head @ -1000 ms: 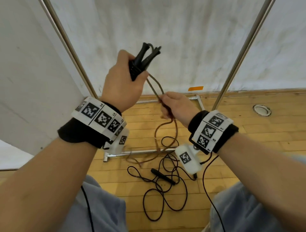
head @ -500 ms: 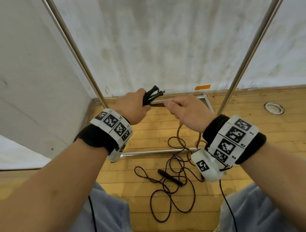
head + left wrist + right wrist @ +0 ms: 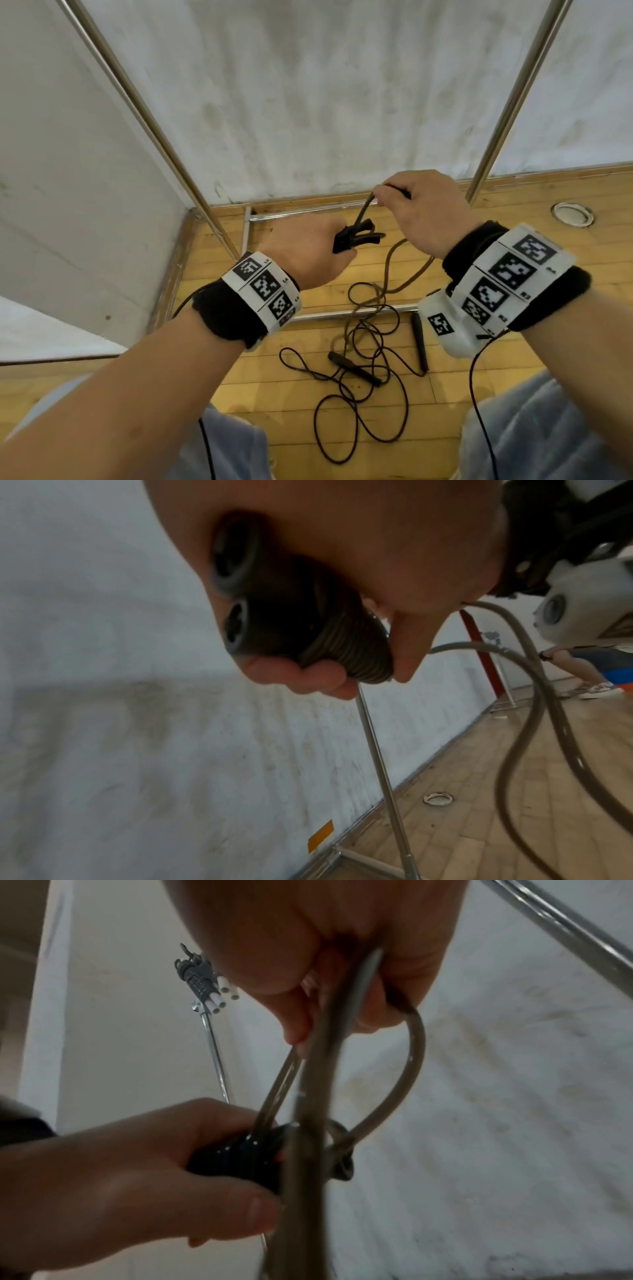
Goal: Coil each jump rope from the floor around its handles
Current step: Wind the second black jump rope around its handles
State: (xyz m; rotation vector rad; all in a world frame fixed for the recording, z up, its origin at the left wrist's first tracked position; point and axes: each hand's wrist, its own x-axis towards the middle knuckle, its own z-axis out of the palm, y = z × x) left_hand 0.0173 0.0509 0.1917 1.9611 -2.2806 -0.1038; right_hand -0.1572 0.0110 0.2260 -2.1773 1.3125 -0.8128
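My left hand (image 3: 308, 250) grips two black jump rope handles (image 3: 356, 237) side by side, their butt ends (image 3: 236, 588) showing in the left wrist view. A brownish rope (image 3: 388, 274) runs from the handles up into my right hand (image 3: 424, 209), which pinches a doubled length of it (image 3: 329, 1047) just above and right of the handles. The rest of that rope hangs down to the wooden floor. A second, black jump rope (image 3: 363, 397) lies tangled on the floor below, with its two black handles (image 3: 354, 368) (image 3: 419, 339) loose.
A metal frame with slanted poles (image 3: 147, 109) (image 3: 513, 102) and floor bars (image 3: 342, 313) stands against the white wall. A round floor socket (image 3: 571, 214) sits at right. My knees in grey trousers (image 3: 534, 438) frame the floor ropes. Another person's legs (image 3: 582, 666) show far off.
My left hand has dropped from head height to waist level with the handles, now pointing right. My right hand has swung up and over the handles, carrying the rope with it.
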